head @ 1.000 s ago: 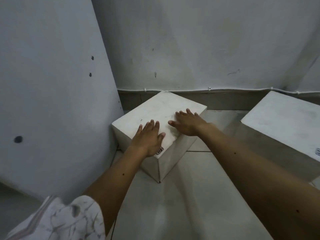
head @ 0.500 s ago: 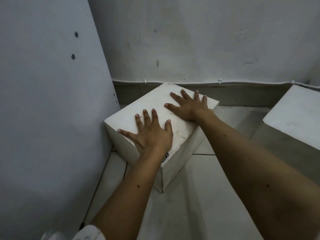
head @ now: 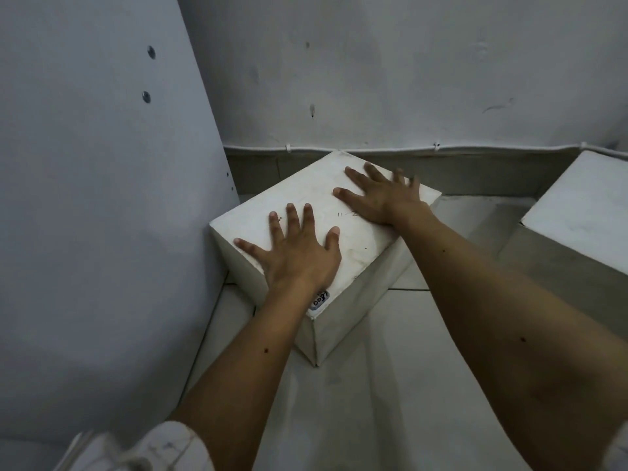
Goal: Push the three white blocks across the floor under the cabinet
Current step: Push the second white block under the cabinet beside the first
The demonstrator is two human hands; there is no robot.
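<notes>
A white block (head: 360, 260) sits on the tiled floor in the corner, turned at an angle, its left corner close to the grey cabinet side panel (head: 102, 198). My left hand (head: 295, 253) lies flat on the near part of its top, fingers spread. My right hand (head: 384, 195) rests flat on the far part of the top, fingers also spread. A small label shows at the block's near corner, beside my left wrist. A second white block (head: 584, 212) stands at the right edge, partly cut off by the frame. I see no third block.
The back wall (head: 407, 79) has a grey skirting with a thin white cable (head: 373, 149) clipped along it, just behind the block. Pale floor tiles (head: 373, 385) stretch toward me between the two blocks.
My hands have slid farther onto the block's top and their fingers have spread. The block has turned a little, and the view has shifted closer and slightly left.
</notes>
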